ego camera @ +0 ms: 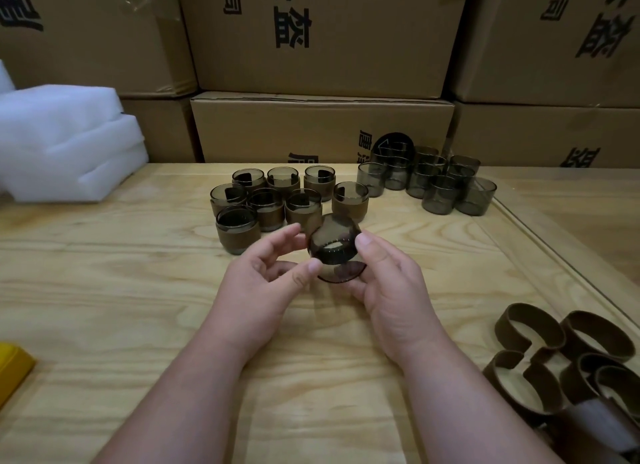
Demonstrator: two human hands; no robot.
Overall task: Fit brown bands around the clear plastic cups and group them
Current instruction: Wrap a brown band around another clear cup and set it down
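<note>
Two bare forearms are showing from the bottom edge with no sleeve, watch or ring visible, the left hand (266, 283) and the right hand (391, 283) both gloveless, with short, plain, unpainted fingernails showing on the thumbs.

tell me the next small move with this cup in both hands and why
Probably reach the right hand to the loose brown bands: the held cup looks bare, the left hand can hold it.
</note>
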